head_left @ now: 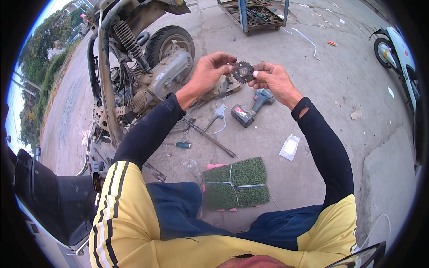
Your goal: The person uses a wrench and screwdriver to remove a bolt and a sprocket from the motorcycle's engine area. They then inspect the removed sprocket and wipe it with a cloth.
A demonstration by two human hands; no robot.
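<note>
Between my two hands, held up over the ground, is a dark toothed gear (243, 72) with a lighter hub at its centre. My left hand (211, 73) pinches its left edge between thumb and fingers. On the opposite edge, my right hand (273, 80) grips it the same way. Just beyond my left hand stands a partly stripped scooter, its engine casing (169, 76) and rear wheel (170, 44) exposed. Below my hands a cordless impact wrench (254, 107) lies on the concrete, beside a grey metal bracket (219, 117).
A T-handled bar (210, 137) and a blue-handled screwdriver (182, 145) lie near my left knee. Before me sits a green turf pad (237, 183) tied with white cord. A white packet (290, 147) is to its right. A tool trolley (255, 18) stands at the back; another scooter (400, 58) is far right.
</note>
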